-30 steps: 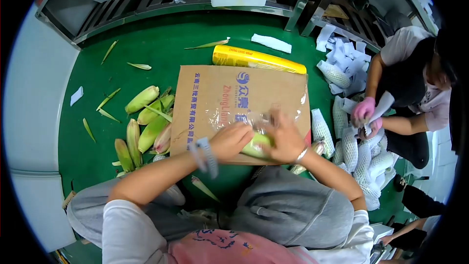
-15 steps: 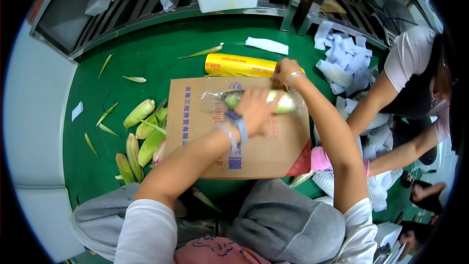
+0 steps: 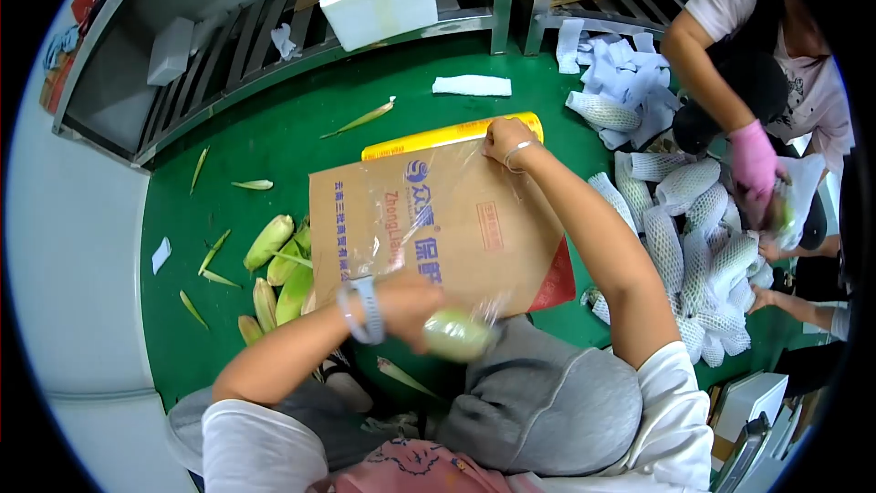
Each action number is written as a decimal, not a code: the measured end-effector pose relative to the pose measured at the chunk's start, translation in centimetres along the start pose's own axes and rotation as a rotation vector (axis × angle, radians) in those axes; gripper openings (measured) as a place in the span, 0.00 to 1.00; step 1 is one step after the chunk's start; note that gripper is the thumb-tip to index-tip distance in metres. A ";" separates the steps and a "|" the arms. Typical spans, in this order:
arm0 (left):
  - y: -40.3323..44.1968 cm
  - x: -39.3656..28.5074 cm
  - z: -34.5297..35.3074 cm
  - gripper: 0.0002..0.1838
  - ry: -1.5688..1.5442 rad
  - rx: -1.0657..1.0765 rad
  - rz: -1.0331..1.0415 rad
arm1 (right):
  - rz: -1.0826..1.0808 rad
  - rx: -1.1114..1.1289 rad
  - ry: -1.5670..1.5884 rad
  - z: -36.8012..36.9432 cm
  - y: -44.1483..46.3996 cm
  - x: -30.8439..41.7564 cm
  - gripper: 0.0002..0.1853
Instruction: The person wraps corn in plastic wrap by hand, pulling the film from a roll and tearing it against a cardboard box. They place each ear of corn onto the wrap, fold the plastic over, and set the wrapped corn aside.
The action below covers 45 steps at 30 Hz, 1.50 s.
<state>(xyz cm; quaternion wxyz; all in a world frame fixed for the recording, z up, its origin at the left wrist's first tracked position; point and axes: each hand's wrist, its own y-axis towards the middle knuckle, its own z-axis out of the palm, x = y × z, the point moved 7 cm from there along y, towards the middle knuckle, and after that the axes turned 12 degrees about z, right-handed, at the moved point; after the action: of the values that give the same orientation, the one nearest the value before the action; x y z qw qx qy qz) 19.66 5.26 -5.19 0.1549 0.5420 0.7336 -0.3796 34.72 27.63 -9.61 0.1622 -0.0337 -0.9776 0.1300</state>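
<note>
A smooth green floor [image 3: 283, 137] spreads beneath everything, with a grey metal slatted rack [image 3: 503, 0] along its far side. At the right a co-worker [image 3: 812, 82] in a pale top and one pink glove [image 3: 755, 160] bends beside a heap of white, net-patterned foam sleeves [image 3: 698, 219]. A flat brown cardboard box [image 3: 520, 246], printed in blue and red with one red corner, lies in front of the person's knees. On the rack sits an open white foam box [image 3: 383, 14]. Just beyond the cardboard box lies a long yellow roll [image 3: 438, 139] (partly hidden by the box's far edge).

The right hand [image 3: 506, 141] is at the roll's near side, fingers bent close together; whether they pinch anything, I cannot tell. The left hand [image 3: 406, 310], blurred, has its fingers around a pale green, rounded ear of corn [image 3: 459, 336], at the cardboard box's near edge and beside the grey-trousered knee. Clear, shiny plastic film [image 3: 494, 309] shows at the ear's end.

Left of the cardboard box lie several green corn ears in their husks [image 3: 270, 242]. Smaller things are strewn beyond: a flat white foam strip [image 3: 472, 86] and a thin, yellow-green husk piece [image 3: 365, 117].
</note>
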 end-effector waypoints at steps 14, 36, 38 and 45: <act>-9.7 0.6 1.5 0.38 -1.443 -1.288 0.178 | -0.330 -0.558 0.002 2.6 -9.2 0.1 0.23; -7.1 4.0 0.5 0.18 -0.766 -1.308 -0.479 | -0.881 -0.799 -0.107 -4.0 -26.3 6.6 0.17; -5.0 4.5 2.2 0.19 -1.122 -1.133 -0.286 | -0.896 -0.872 0.086 -4.7 -25.9 4.7 0.16; -25.7 15.8 7.7 0.12 -0.291 -1.908 -0.996 | 0.313 -0.707 0.229 -1.9 -24.7 -13.6 0.27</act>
<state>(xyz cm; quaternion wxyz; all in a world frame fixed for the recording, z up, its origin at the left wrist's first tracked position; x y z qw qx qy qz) -10.96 7.25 -10.39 0.4264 -0.2105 0.8384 0.2662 47.66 2.86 -5.53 0.2269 -0.2503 -0.9207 -0.1956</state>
